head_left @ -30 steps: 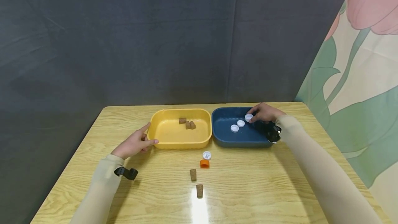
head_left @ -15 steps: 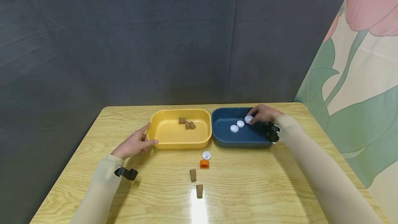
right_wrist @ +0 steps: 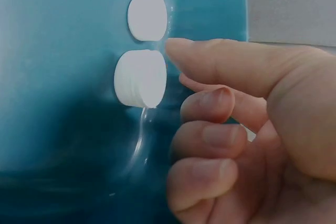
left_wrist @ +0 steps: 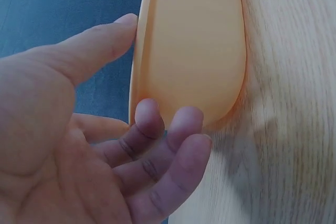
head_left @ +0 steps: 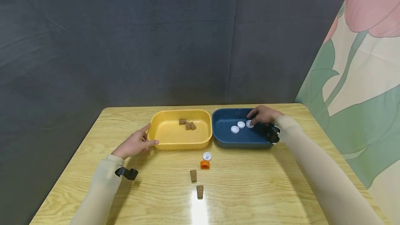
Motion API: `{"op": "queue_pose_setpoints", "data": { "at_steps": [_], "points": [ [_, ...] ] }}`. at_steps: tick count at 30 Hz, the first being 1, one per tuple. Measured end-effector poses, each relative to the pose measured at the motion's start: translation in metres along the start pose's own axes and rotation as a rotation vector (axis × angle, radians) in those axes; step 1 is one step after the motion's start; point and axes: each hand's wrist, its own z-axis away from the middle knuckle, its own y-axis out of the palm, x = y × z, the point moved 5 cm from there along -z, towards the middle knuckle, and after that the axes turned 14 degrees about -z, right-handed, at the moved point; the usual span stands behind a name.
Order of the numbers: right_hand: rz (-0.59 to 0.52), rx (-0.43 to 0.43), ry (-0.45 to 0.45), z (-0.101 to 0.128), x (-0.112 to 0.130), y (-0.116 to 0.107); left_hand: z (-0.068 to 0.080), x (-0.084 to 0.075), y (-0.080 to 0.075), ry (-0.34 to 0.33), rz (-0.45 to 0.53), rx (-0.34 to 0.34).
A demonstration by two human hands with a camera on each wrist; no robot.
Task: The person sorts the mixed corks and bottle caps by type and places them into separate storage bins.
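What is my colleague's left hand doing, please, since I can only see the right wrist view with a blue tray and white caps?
Observer: The left hand rests against the end of a yellow tray, thumb on its rim, fingers relaxed.
Operator: Thank you; is there anything in that tray?
Observer: Three brown corks lie together near its far side.
Operator: And does anything lie outside the trays?
Observer: On the table in front of the trays lie a white cap, an orange cap and two more corks.
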Motion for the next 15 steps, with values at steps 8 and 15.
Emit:
{"op": "queue_pose_setpoints", "data": {
  "at_steps": [8,15],
  "points": [
    [-0.001,-0.038,-0.083,0.011,0.014,0.006,-0.006,-0.002,0.0,0.036,-0.138,-0.161],
    [0.034,-0.093,-0.247,0.036,0.042,0.029,-0.007,0.0,0.001,-0.008,-0.122,-0.203]
  ]
}}
